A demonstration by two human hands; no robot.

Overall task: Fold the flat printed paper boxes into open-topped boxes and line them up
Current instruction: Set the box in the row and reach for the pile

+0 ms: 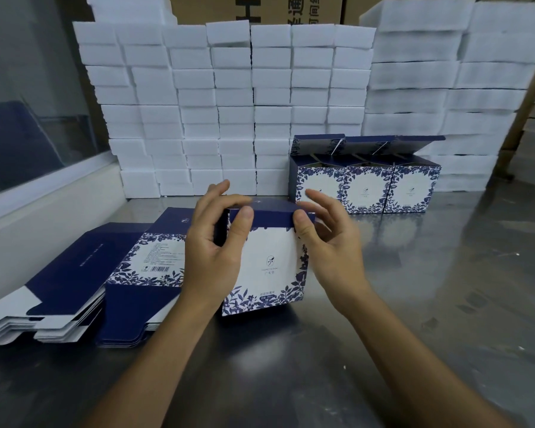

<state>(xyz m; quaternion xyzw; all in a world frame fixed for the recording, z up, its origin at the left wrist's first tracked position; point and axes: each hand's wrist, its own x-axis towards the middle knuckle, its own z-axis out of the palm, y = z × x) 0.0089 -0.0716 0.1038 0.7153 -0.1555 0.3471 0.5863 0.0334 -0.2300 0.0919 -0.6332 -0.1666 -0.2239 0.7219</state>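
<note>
A blue-and-white printed paper box (271,267) stands on the steel table in front of me, its white floral face toward me. My left hand (217,245) grips its upper left corner, thumb pressed on the dark blue top flap. My right hand (328,239) pinches the upper right corner, thumb on the same flap. Three folded boxes (365,188) stand in a row behind, lids raised. Stacks of flat printed boxes (84,279) lie to the left.
White foam blocks (229,103) are stacked in a wall along the back of the table, with more at the right (445,88). Brown cartons rise behind them. A white ledge and window (28,180) run along the left. The steel tabletop (445,288) extends to the right.
</note>
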